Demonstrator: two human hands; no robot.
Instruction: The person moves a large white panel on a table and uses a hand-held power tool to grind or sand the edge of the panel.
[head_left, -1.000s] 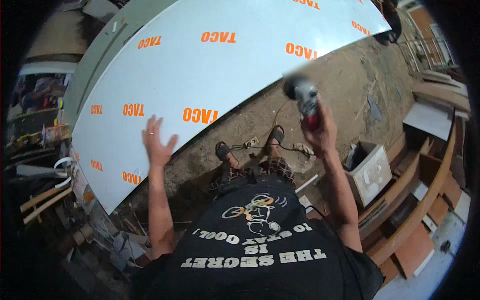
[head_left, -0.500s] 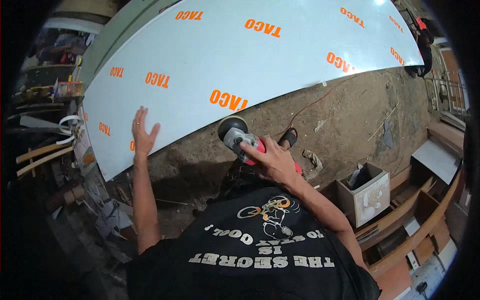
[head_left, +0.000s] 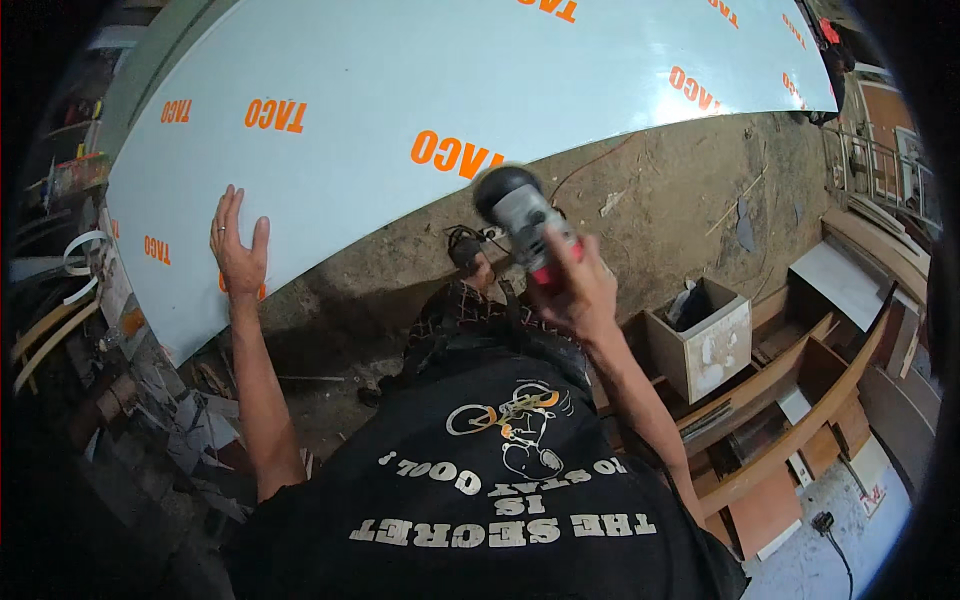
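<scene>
A large white panel (head_left: 340, 140) printed with orange lettering stretches out in front of me. My left hand (head_left: 241, 256) lies flat on it near its left end, fingers stretched and thumb spread, holding nothing. In my right hand (head_left: 583, 295) is a red and grey angle grinder (head_left: 528, 217) with a round dark pad at its head. My fingers wrap its red body, and the index finger points along the top. The pad is by the panel's near edge, partly over it from this view; I cannot tell whether they touch.
A box (head_left: 715, 345) with a worn pale side stands to my right, beside long wooden frames (head_left: 800, 415). A cord runs over the dirt floor (head_left: 660, 200) beyond the grinder. White curled strips (head_left: 82, 265) and scraps lie at the left.
The grinder has lifted and swung, its pad now pointing up and left and seen from its dark side. My view has shifted; the left hand stays flat on the panel.
</scene>
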